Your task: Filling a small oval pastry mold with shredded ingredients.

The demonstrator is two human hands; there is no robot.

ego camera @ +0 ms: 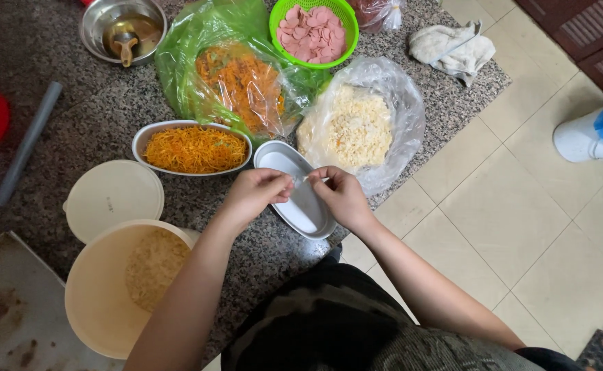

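Fingertips of both hands pinch together over an empty oval dish [294, 187], seemingly gripping something small and pale between them; what it is cannot be told. Left hand [257, 192] and right hand [343, 196] meet above the dish's middle. That dish lies at the granite counter [95, 113] edge, long axis running from upper left to lower right. Just left sits another oval dish of orange shreds [195, 148]; behind, a clear bag of pale crumbs [353, 127].
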